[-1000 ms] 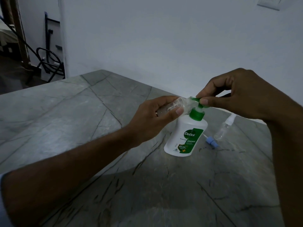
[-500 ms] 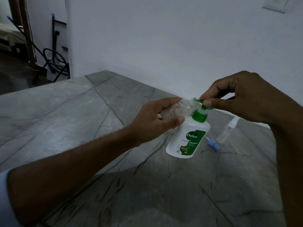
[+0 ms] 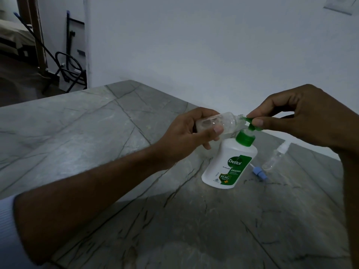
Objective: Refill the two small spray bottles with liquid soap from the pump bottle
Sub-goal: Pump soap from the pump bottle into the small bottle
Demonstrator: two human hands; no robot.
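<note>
A white Dettol pump bottle (image 3: 231,164) with a green pump head stands on the grey stone table (image 3: 97,133). My left hand (image 3: 186,140) holds a small clear spray bottle (image 3: 225,122) on its side, uncapped, its open neck against the green nozzle. My right hand (image 3: 291,115) pinches the pump head (image 3: 250,123) between thumb and fingers. A second small clear spray bottle (image 3: 276,156), with its white top on, stands just right of the pump bottle. A blue spray cap (image 3: 259,172) with its tube lies on the table between them.
A white wall (image 3: 194,45) runs along the table's far edge. Past the table's left end there is a dark doorway with a black metal stand (image 3: 70,72).
The pump head has risen a little under my right hand. The small bottle in my left hand stays at the nozzle, tilted a bit more level.
</note>
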